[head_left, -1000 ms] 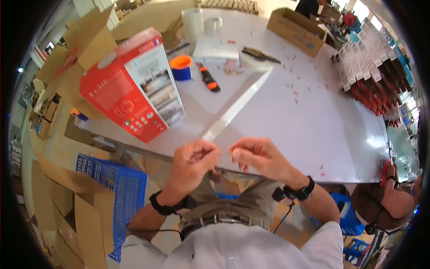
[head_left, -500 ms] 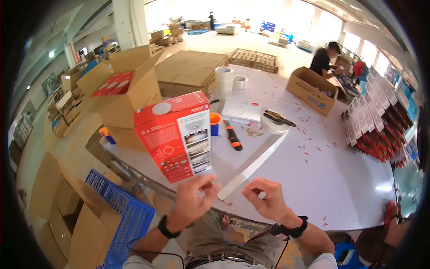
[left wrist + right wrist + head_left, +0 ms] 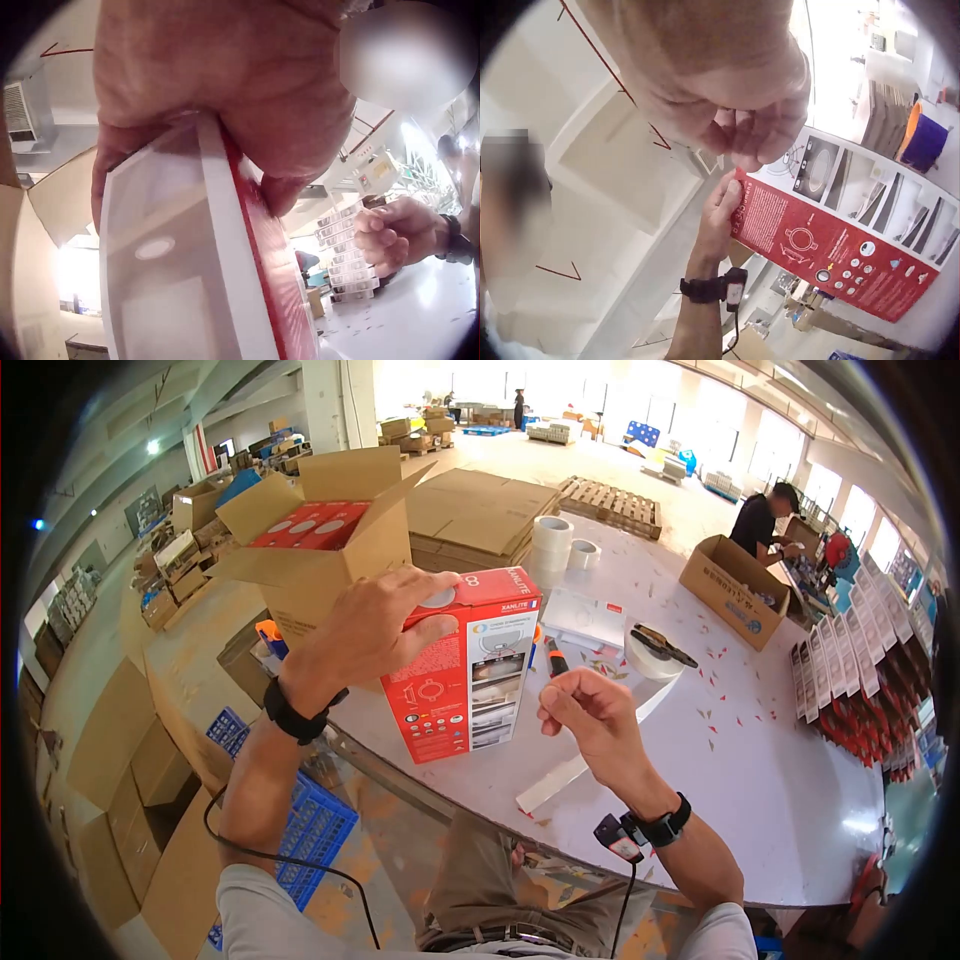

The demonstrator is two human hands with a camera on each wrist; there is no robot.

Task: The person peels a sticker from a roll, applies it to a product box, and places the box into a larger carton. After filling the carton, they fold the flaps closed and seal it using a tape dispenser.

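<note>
A red and white printed carton (image 3: pixel 430 705) stands upright near the front edge of the table. My left hand (image 3: pixel 365 625) grips it at the top left, fingers over the top and thumb against the red side; in the left wrist view the palm covers its upper end. Just right of the carton, my right hand (image 3: pixel 600 725) is raised with curled fingers, thumb against the index finger. No thing shows between its fingertips. Beneath that hand a white strip (image 3: pixel 550 787) runs along the table from a tape roll (image 3: pixel 650 660) with pliers (image 3: pixel 665 644) on it.
Behind my left hand stands an open brown box (image 3: pixel 365 555) holding several red cartons. Clear tape rolls (image 3: pixel 552 545), a white flat box (image 3: pixel 583 618) and an orange-black cutter (image 3: pixel 556 657) lie farther back. Racked cards (image 3: pixel 850 660) stand at right; a blue crate (image 3: pixel 315 835) is below left.
My left hand has moved up and left from beside the right hand and taken hold of the red carton's top. The right hand has risen slightly. The head view has tilted up.
</note>
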